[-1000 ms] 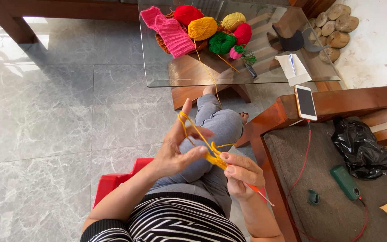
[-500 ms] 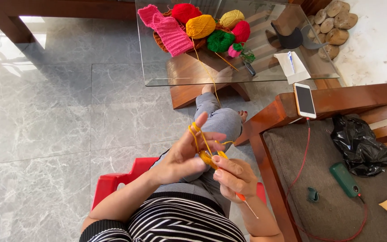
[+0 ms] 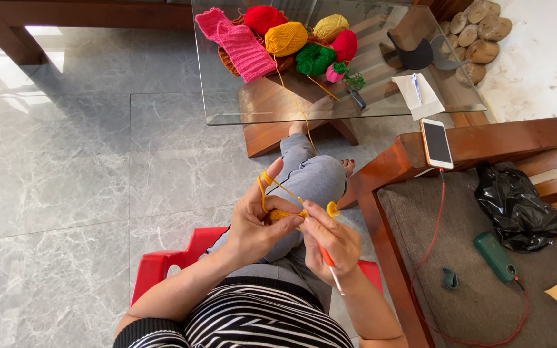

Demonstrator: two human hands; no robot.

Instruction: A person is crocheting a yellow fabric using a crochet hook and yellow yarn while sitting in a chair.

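left hand [image 3: 253, 222] tensioning yellow yarn [image 3: 277, 187], right hand [image 3: 330, 237] (hook gripped)

Black-and-white striped top [image 3: 253, 319], sleeves ending above the elbows. Grey trousers [image 3: 311, 177] on the legs, feet bare. Left hand [image 3: 256, 222] and right hand [image 3: 331, 237] bare, no rings or watch visible.

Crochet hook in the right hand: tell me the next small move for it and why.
Probably catch the yellow yarn with the crochet hook and draw it back through the small yellow piece. The strand runs taut from the left hand, looped over its raised finger, to that piece, and the right hand holds the hook's tip right at the work.
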